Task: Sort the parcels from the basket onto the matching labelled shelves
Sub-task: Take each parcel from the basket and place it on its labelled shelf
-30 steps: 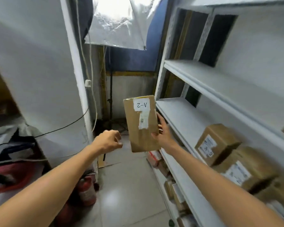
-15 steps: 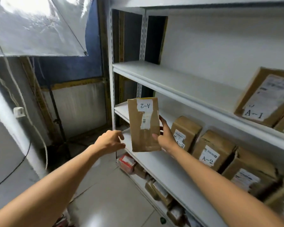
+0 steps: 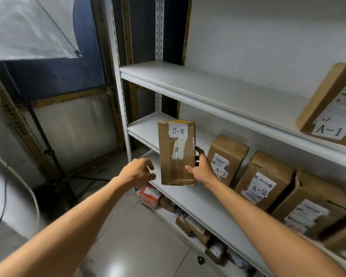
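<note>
The right hand (image 3: 201, 170) pinches the A-2 parcel (image 3: 176, 156) by its right edge, upright before the middle shelf (image 3: 190, 198). The left hand (image 3: 137, 172) hovers just left, fingers (image 3: 148, 166) loosely curled. The view has swung further right toward the shelves.

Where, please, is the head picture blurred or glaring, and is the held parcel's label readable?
Head view: the held parcel is sharp, its A-2 label upside down yet legible; the lower-right boxes smear; glare sits on the floor tile.

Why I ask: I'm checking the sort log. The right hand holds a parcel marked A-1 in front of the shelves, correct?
No. In the head view the parcel is marked A-2, not A-1; the right hand holds it in front of the shelves.
</note>
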The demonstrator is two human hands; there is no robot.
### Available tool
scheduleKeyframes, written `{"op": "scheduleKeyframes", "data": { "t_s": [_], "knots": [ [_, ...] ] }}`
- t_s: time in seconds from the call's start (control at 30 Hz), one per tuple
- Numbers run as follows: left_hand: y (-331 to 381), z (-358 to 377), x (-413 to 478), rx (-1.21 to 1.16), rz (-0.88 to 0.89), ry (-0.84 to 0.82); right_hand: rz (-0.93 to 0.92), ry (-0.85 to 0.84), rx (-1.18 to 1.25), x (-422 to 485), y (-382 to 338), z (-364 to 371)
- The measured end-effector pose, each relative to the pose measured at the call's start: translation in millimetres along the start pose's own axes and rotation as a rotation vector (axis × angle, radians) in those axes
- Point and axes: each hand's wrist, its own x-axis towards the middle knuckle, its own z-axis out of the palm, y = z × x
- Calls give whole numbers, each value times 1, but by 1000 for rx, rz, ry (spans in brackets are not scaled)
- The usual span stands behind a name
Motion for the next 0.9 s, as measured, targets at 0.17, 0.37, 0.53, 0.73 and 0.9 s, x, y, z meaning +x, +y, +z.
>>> {"op": "scheduleKeyframes", "data": {
  "t_s": [0.17,0.37,0.53,0.73,0.9],
  "knots": [
    [-13,11,46,55,-17,-90,88,15,28,48,34,10],
    [-8,15,112,212,41,-158,209,72,41,118,65,13],
    [-7,28,151,202,89,-190,250,154,20,158,82,14],
    [-8,44,181,183,125,-280,246,263,-159,181,86,23],
    [-17,36,210,175,167,-292,291,408,-120,204,87,28]
  ]
}}
